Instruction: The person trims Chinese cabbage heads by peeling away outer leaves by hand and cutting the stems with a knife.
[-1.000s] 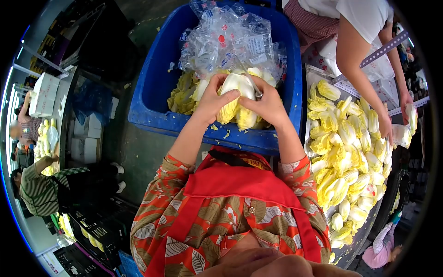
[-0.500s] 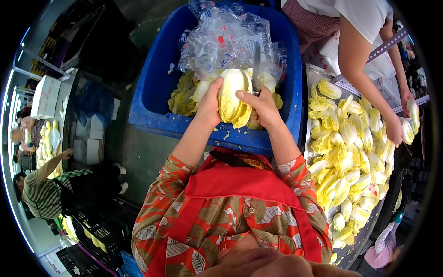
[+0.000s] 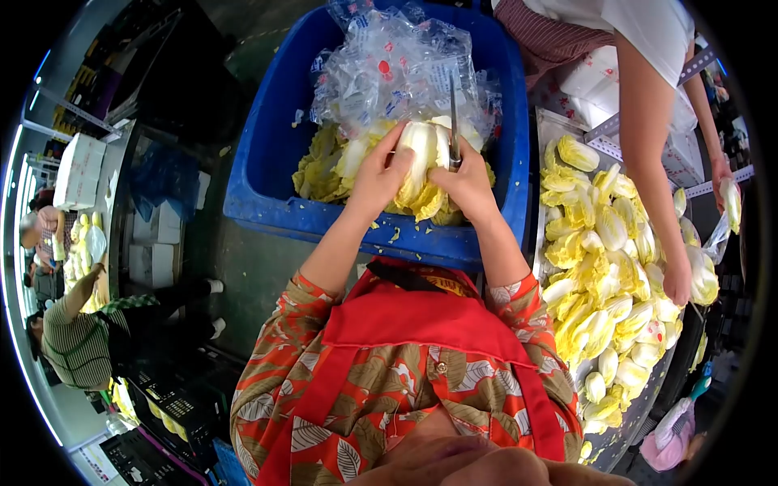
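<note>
A pale napa cabbage (image 3: 418, 162) with yellow leaf tips is held over the front of a blue bin (image 3: 267, 206). My left hand (image 3: 381, 174) is wrapped round its left side. In my right hand (image 3: 468, 185) is a knife (image 3: 454, 109), blade pointing away from me, and the thumb of that hand presses on the cabbage's right side. Beneath, in the bin, lie loose yellow cabbage leaves (image 3: 320, 166). Crumpled clear plastic bags (image 3: 389, 69) with red and blue print fill its far part.
To my right, a table (image 3: 551, 130) carries a heap of napa cabbages (image 3: 608, 267). Across it, a co-worker's hand (image 3: 677, 283) reaches among them, near a metal post (image 3: 713, 182). Another person (image 3: 77, 340) stands at left near black crates (image 3: 174, 397).
My left hand has shifted up and right over the cabbage, which has turned and moved slightly right. The knife blade now shows edge-on. The co-worker's near hand has moved toward me over the heap.
</note>
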Demonstrator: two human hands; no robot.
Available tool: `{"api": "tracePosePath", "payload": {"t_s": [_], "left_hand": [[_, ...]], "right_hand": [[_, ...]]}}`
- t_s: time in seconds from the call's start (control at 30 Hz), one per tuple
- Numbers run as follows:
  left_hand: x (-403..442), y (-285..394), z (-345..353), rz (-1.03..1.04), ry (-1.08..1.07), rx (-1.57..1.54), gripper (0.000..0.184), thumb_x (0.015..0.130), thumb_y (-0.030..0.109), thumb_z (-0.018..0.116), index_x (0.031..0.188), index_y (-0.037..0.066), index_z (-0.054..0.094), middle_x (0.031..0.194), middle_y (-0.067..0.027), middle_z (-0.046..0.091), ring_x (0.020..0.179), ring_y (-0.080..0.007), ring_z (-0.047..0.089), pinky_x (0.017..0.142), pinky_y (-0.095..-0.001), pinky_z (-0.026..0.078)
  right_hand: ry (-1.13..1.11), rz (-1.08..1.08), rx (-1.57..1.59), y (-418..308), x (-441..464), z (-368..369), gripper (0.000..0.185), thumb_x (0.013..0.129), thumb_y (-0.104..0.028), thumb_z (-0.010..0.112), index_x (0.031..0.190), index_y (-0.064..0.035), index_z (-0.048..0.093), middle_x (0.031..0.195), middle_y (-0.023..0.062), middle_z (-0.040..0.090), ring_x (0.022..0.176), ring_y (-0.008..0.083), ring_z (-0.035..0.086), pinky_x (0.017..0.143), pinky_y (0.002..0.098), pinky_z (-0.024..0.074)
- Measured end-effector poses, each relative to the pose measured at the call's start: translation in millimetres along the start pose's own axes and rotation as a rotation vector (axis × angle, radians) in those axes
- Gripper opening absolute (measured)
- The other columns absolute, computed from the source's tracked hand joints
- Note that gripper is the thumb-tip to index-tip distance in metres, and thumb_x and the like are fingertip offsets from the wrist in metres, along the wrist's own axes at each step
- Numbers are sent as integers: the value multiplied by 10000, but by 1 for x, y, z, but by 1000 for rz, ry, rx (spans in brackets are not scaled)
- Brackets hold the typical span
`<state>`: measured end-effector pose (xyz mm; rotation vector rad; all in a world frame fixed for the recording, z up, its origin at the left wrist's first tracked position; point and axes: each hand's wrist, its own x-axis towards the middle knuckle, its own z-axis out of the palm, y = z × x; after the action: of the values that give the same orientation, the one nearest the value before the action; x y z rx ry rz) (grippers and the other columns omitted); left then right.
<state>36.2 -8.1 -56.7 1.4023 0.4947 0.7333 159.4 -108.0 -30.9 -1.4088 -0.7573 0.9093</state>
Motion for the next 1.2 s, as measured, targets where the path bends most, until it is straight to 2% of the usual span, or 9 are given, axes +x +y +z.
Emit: {"api": "tracePosePath", "payload": {"t_s": [0.2, 0.3, 0.33, 0.4, 0.57, 0.73, 0.97, 1.13, 1.2], "left_hand": [[0, 12, -9, 29, -127, 281, 675, 862, 202, 624, 1413, 4, 289, 1317, -134, 460, 1209, -176, 441, 1011, -304, 350], [1, 12, -32, -499, -447, -614, 794, 804, 381, 647, 1422, 43, 283, 1184, -138, 508, 1038, -218, 548, 819, -370, 516], [0, 7, -34, -498, -443, -612, 794, 804, 381, 647, 1422, 43, 283, 1184, -138, 508, 1038, -218, 548, 819, -370, 516], [0, 6, -28, -313, -521, -863, 857, 782, 415, 656, 1435, 48, 240, 1073, -133, 535, 933, -237, 576, 712, -389, 547], [6, 1, -27, -257, -454, -941, 686, 770, 270, 698, 1332, 45, 376, 1016, -108, 577, 891, -232, 600, 744, -397, 548], [11, -8, -31, -239, -172, -701, 515, 774, 234, 699, 1201, 39, 486, 987, -98, 593, 911, -212, 604, 748, -341, 538], [19, -1, -19, -72, -312, -704, 720, 818, 499, 609, 1301, -1, 424, 1175, -161, 557, 1084, -255, 543, 959, -404, 428], [14, 4, -22, -121, -236, -593, 607, 886, 418, 571, 1295, -15, 459, 1140, -89, 583, 1022, -158, 557, 887, -300, 445], [14, 10, -24, 29, 79, 5, 518, 909, 293, 582, 1295, -27, 453, 1138, -81, 583, 1008, -126, 547, 871, -272, 440]], "right_hand": [[-18, -188, -313, 3, 1, 0, 619, 667, -59, 601, 1277, -44, 497, 946, 117, 617, 825, 179, 595, 775, 271, 466], [3, -158, -384, 1, 5, -11, 617, 651, -52, 600, 1263, -61, 516, 920, 126, 627, 804, 204, 607, 754, 278, 475], [37, -152, -388, 1, 7, -15, 607, 641, 39, 562, 1230, -107, 571, 930, 52, 617, 810, 84, 528, 697, 201, 427], [178, -255, -479, 14, 16, -22, 540, 654, -63, 620, 1192, -50, 571, 900, 132, 638, 794, 222, 615, 747, 296, 480], [146, -230, -291, 17, 16, -21, 485, 650, -81, 654, 1122, 5, 577, 891, 145, 630, 815, 225, 607, 772, 303, 462], [86, -218, -246, 9, 10, -14, 396, 681, -86, 675, 1059, 4, 596, 879, 90, 630, 791, 154, 590, 716, 274, 459], [-149, -43, 216, 11, 3, 10, 528, 745, -223, 768, 1156, 10, 533, 994, 60, 607, 866, 132, 583, 758, 271, 477], [-142, -69, 290, 8, 1, 13, 613, 712, -197, 799, 1198, 20, 493, 1028, 66, 600, 905, 151, 585, 790, 286, 481], [-122, -64, 253, 6, 4, 8, 585, 702, -176, 805, 1168, 26, 514, 1005, 67, 608, 896, 145, 584, 793, 284, 480]]}}
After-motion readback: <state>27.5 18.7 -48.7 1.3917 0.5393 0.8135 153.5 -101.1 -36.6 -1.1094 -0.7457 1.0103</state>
